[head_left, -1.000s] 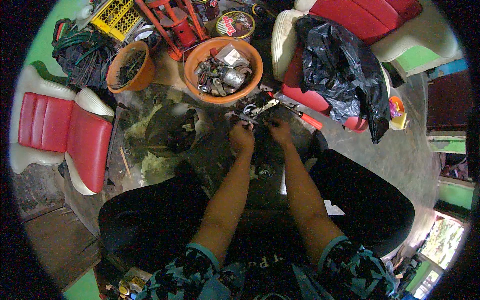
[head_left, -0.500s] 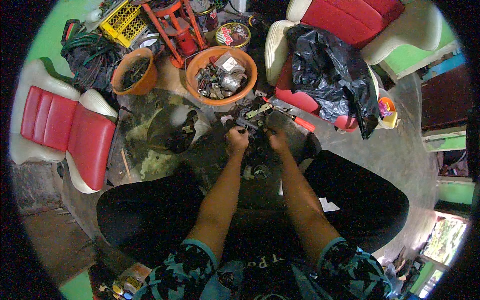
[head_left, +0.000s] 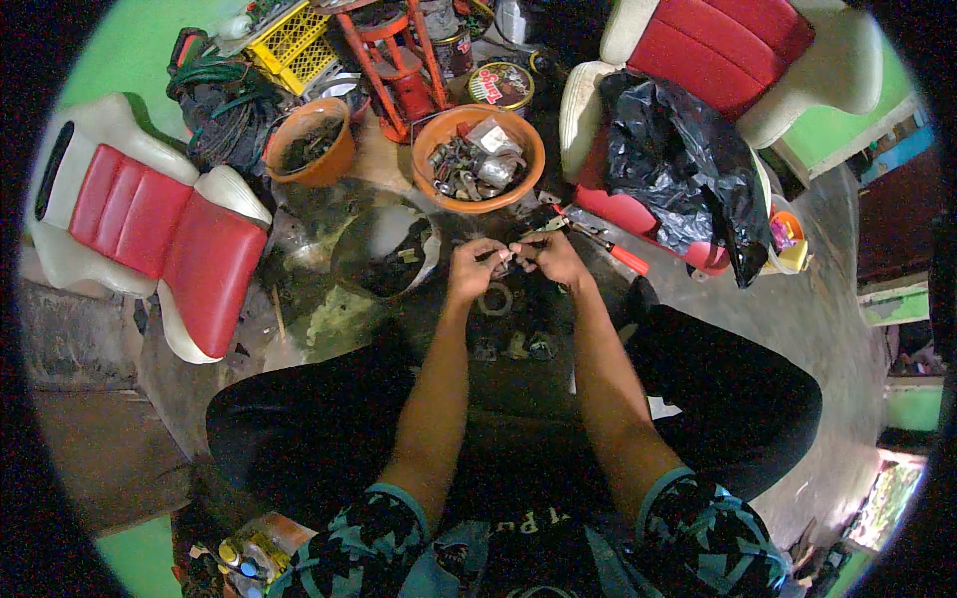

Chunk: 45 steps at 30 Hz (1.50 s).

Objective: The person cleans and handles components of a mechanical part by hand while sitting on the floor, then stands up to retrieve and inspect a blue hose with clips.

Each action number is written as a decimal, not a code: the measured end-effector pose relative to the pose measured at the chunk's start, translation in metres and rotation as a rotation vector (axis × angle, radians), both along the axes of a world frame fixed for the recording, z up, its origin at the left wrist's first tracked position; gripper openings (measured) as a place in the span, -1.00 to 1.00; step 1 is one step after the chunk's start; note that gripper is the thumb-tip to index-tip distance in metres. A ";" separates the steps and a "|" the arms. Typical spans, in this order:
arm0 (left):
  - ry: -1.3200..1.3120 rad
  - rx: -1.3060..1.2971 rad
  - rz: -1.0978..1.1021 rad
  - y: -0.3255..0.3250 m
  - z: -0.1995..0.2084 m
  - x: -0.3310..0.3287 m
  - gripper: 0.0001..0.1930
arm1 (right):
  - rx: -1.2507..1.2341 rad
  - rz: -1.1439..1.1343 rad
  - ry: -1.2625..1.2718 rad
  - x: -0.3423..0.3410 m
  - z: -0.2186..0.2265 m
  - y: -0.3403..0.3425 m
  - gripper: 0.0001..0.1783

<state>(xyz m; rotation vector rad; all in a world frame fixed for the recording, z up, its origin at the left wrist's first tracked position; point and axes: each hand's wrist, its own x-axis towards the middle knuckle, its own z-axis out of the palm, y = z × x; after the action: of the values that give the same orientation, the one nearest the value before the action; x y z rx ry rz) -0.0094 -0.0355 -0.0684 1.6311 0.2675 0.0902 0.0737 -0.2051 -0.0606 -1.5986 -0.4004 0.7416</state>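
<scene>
My left hand [head_left: 475, 269] and my right hand [head_left: 554, 260] meet in front of me, fingertips pinched close together. Between them is a small pale piece [head_left: 506, 256], too small to name. Just below the hands a ring-shaped part [head_left: 494, 299] lies on the dark floor. Nearer to me are several small metal parts [head_left: 518, 346]. Past my right hand lies a tool with a red handle [head_left: 625, 259]. Beyond both hands stands an orange basin [head_left: 479, 205] full of metal parts and a clear plastic bag.
A red and white seat [head_left: 214, 269] is at left, another [head_left: 723, 45] at the back right with a black plastic bag [head_left: 688, 169] on it. An orange pot [head_left: 317, 174], red metal stand [head_left: 404, 90], yellow crate [head_left: 294, 45] and round tin [head_left: 501, 87] line the back.
My hands were farther apart; now their fingertips meet around the small piece. The surroundings have shifted right in the picture. The ring-shaped part now shows below the hands.
</scene>
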 end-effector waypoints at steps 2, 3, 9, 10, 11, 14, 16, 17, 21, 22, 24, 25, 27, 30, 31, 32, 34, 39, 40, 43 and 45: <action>0.014 -0.107 0.084 0.004 0.013 0.003 -0.93 | -0.028 -0.040 -0.027 0.005 0.001 0.014 -0.80; -0.058 -0.075 0.112 0.007 0.019 0.005 -0.89 | 0.113 -0.124 -0.069 0.007 0.004 0.023 -0.81; -0.157 -0.207 0.398 0.033 0.039 0.002 -0.79 | 0.246 -0.381 -0.116 0.012 0.067 0.073 -0.74; -0.136 -0.231 0.408 0.032 0.043 0.001 -0.78 | 0.246 -0.380 -0.113 0.014 0.064 0.069 -0.74; -0.130 -0.196 0.417 0.030 0.046 0.001 -0.77 | 0.214 -0.343 -0.068 0.016 0.060 0.064 -0.69; -0.108 -0.255 0.419 0.027 0.036 0.004 -0.76 | 0.168 -0.334 -0.007 0.043 -0.003 0.036 -0.62; -0.102 -0.265 0.388 0.021 0.021 0.008 -0.76 | 0.242 -0.581 -0.026 0.055 -0.043 0.000 -0.64; -0.107 -0.266 0.360 0.016 0.015 0.012 -0.76 | 0.230 -0.597 -0.033 0.060 -0.061 -0.022 -0.64; -0.035 -0.248 0.283 0.011 -0.023 0.011 -0.77 | 0.084 -0.888 0.103 0.037 -0.085 -0.051 -0.74; -0.004 -0.212 0.277 0.007 -0.029 0.011 -0.78 | -0.087 -0.824 0.024 0.036 -0.083 -0.053 -0.75; 0.038 -0.173 0.281 0.007 -0.043 0.007 -0.79 | -0.426 -0.681 -0.139 0.033 -0.080 -0.049 -0.76; -0.013 0.049 0.276 -0.001 -0.047 0.014 -0.81 | -0.465 -0.643 -0.230 0.040 -0.096 -0.057 -0.71; -0.069 0.260 0.259 -0.015 -0.053 0.027 -0.83 | -0.517 -0.614 -0.319 0.058 -0.126 -0.072 -0.61; -0.146 0.319 0.249 -0.031 -0.058 0.041 -0.84 | -0.261 -0.665 -0.590 0.073 -0.151 -0.073 -0.55; -0.079 0.322 0.249 -0.031 -0.060 0.040 -0.83 | -0.265 -0.660 -0.573 0.065 -0.148 -0.063 -0.55; -0.003 0.334 0.266 -0.022 -0.067 0.035 -0.81 | -0.276 -0.543 -0.562 0.054 -0.135 -0.041 -0.49; 0.099 0.325 0.239 -0.013 -0.084 0.033 -0.75 | -0.285 -0.432 -0.564 0.041 -0.115 -0.024 -0.43; 0.138 0.300 0.095 -0.022 -0.126 0.038 -0.48 | -0.658 -0.494 -0.569 0.020 -0.112 -0.045 -0.51; 0.146 0.328 0.093 -0.029 -0.128 0.037 -0.42 | -0.669 -0.500 -0.559 0.008 -0.110 -0.046 -0.51; 0.097 0.346 0.131 -0.006 -0.150 0.029 -0.34 | -0.658 -0.645 -0.693 -0.018 -0.090 -0.021 -0.56; 0.010 0.363 0.167 -0.022 -0.145 0.033 -0.33 | -0.510 -0.552 -0.594 -0.016 -0.102 -0.041 -0.59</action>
<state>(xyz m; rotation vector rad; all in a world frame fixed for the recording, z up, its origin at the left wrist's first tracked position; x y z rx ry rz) 0.0234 -0.0572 -0.2138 1.9673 0.4136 0.2706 0.0580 -0.2464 -0.1622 -2.2785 -0.1706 -0.0855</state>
